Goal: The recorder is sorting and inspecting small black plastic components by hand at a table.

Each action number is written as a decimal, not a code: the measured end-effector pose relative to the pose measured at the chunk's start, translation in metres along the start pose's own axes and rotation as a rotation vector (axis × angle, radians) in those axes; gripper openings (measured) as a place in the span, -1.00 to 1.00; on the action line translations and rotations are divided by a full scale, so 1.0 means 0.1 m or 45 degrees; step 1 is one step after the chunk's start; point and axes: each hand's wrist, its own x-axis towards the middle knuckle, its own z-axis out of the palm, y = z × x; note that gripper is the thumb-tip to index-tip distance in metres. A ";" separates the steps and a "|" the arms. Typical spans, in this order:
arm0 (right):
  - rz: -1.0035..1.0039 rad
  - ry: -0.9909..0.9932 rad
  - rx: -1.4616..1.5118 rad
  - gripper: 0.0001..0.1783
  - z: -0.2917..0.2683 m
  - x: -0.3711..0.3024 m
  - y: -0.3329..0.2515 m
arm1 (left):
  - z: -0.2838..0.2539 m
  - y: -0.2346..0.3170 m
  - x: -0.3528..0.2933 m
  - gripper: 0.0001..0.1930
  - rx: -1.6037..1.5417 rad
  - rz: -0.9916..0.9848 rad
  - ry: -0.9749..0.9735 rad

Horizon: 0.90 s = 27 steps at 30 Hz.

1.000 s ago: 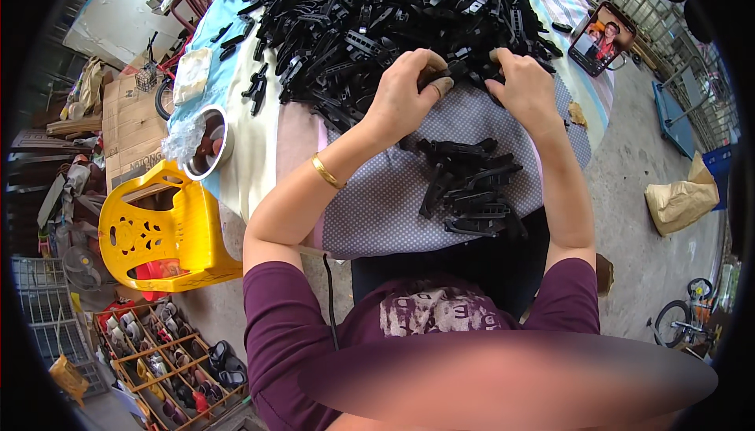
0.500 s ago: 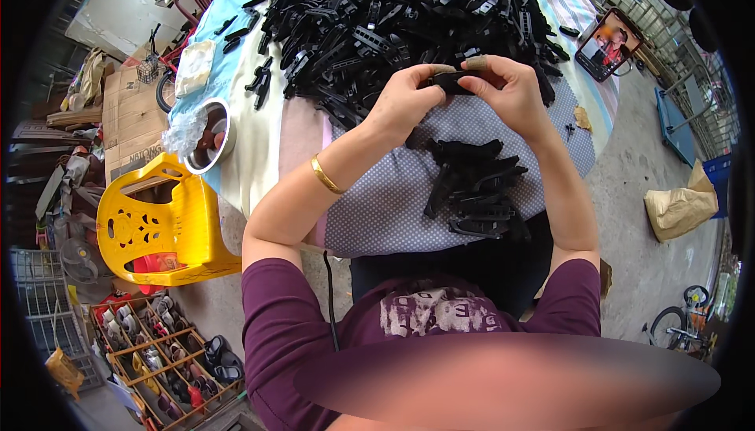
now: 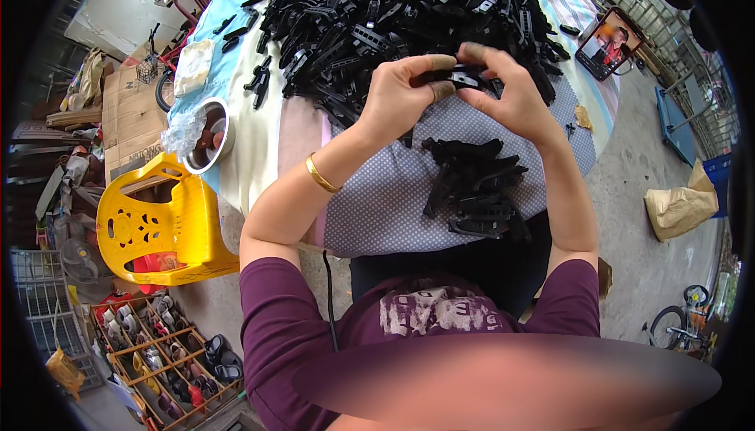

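Note:
My left hand [image 3: 401, 89] pinches a small black plastic clip-like piece [image 3: 465, 79] between thumb and fingers, above the near edge of a big heap of similar black pieces [image 3: 393, 22]. A pale shine shows on the piece; its exact kind is unclear. Around its other end, my right hand [image 3: 511, 93] has its index finger lifted and thumb apart, slightly blurred. Beige wraps cover some fingertips. Nearer me, a smaller pile of black pieces [image 3: 476, 187] lies on a dotted grey cloth [image 3: 377, 211].
At the table's right edge stands a phone [image 3: 609, 44] with a lit screen. To the left are a metal bowl [image 3: 228, 136] with a plastic bag, and a yellow chair [image 3: 169, 226]. A shoe rack [image 3: 165, 360] stands lower left; a paper sack [image 3: 680, 203] lies right.
The black piece has turned to show a shiny side. My right index finger has lifted and spread from the thumb, while my left hand has shifted slightly left.

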 end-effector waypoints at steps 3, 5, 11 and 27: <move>0.152 -0.312 0.094 -0.60 -0.09 0.01 0.01 | 0.02 0.03 -0.03 -0.68 0.287 0.157 -0.014; 0.122 -0.309 0.031 -0.61 -0.11 0.01 -0.07 | 0.02 0.03 -0.04 -0.69 0.450 0.304 0.014; 0.020 -0.174 -0.226 -0.63 -0.07 -0.03 -0.06 | 0.02 0.03 0.00 -0.67 0.577 0.603 0.068; 0.633 -0.500 -1.066 -0.66 -0.41 -0.04 0.16 | 0.37 -0.22 0.33 -0.74 1.122 0.729 -0.415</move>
